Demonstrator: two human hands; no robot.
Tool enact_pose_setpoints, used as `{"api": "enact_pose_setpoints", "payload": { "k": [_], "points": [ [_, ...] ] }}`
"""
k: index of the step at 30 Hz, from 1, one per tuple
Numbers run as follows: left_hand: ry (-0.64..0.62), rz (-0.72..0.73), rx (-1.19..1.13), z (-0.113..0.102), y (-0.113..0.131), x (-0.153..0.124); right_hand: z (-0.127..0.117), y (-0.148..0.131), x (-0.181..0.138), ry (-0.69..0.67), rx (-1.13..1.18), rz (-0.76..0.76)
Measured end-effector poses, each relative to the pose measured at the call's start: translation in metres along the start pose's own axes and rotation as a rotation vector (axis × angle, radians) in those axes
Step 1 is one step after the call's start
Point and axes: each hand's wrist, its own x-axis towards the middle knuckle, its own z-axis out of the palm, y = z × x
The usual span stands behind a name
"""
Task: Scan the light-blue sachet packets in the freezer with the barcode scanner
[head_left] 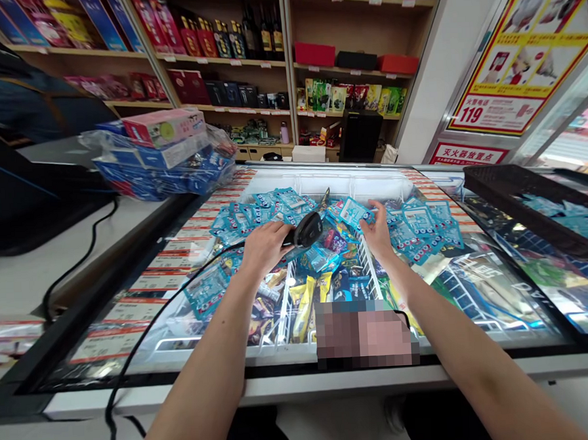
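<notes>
scanner cable across freezer, boxes beyond

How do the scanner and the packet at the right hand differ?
Color: the scanner is black; the packet is light blue and printed.
Shape: the scanner has a bulky head; the packet is flat.
Cord: the scanner trails a black cord; the packet has none.
Shared: each is held, the scanner in the left hand, the packet in the right hand.
</notes>
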Motion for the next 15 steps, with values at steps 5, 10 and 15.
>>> {"api": "enact_pose_setpoints", "payload": {
  "k": [5,10,15],
  "points": [
    [0.058,-0.178,0.085,-0.003,-0.008,-0.003,-0.002,-0.009,-0.004,0.094,-0.428,-0.076],
    [0.133,-0.393,0.122,-0.007,-0.018,-0.007,-0.002,-0.022,-0.01,0.136,-0.731,-0.075],
    [0.123,-0.498,0.14,-0.008,-0.021,-0.008,-0.002,-0.031,-0.013,-0.12,-0.831,-0.305]
  ]
}}
